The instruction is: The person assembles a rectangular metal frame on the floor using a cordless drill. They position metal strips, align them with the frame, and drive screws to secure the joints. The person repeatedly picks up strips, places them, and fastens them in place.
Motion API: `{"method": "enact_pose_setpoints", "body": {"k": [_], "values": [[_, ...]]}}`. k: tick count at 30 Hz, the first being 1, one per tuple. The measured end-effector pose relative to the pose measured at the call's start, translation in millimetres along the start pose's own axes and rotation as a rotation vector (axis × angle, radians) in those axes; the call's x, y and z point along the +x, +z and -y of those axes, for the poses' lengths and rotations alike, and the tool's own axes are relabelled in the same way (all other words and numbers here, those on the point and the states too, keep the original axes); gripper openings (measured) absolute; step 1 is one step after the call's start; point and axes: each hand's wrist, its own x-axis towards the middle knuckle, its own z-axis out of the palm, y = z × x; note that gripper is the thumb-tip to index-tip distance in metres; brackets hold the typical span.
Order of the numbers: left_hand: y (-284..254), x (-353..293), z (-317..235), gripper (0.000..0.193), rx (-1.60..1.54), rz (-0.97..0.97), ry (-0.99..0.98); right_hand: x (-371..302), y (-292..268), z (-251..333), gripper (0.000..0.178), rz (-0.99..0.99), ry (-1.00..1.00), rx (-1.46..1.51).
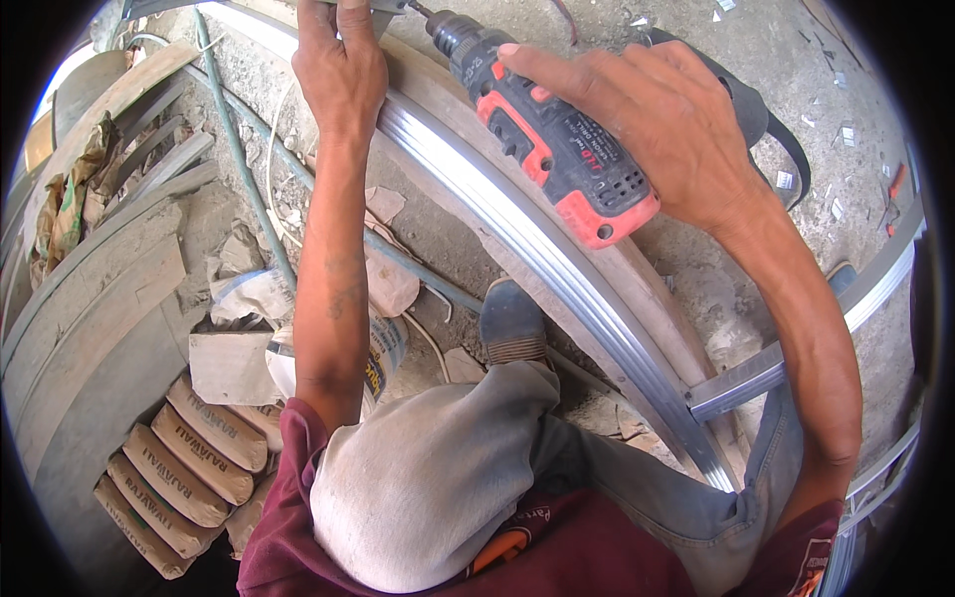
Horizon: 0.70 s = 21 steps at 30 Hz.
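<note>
My right hand (668, 129) is wrapped round a red and black cordless drill (582, 174), its index finger stretched along the body. The drill's bit points up and left, close to a grey metal piece (383, 8) at the top edge of the head view. My left hand (341, 75) is closed on that metal piece; its fingertips are cut off by the picture's edge. From under my left wrist a long silvery metal channel (497, 214) runs down to the right, lying along a wooden beam (652, 289). Near its lower end a short metal crosspiece (741, 383) meets it.
Stacked brown paper sacks (184, 468) lie at lower left, beside grey boards (99, 348). Blue-green hoses (224, 129) cross the dusty floor. A white and yellow bucket (383, 353) stands by my left forearm. Metal scraps (846, 134) litter the right. My shoe (512, 318) is beside the channel.
</note>
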Motion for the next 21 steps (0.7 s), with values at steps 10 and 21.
{"method": "enact_pose_setpoints", "body": {"k": [10, 21], "values": [[1.5, -1.5, -0.2, 0.052, 0.018, -0.020, 0.014, -1.5, 1.7, -2.7, 0.073, -0.007, 0.002, -0.025], [0.5, -0.8, 0.0, 0.053, -0.006, -0.016, -0.003, 0.1, 1.3, -3.1, 0.074, 0.006, 0.004, -0.047]]}}
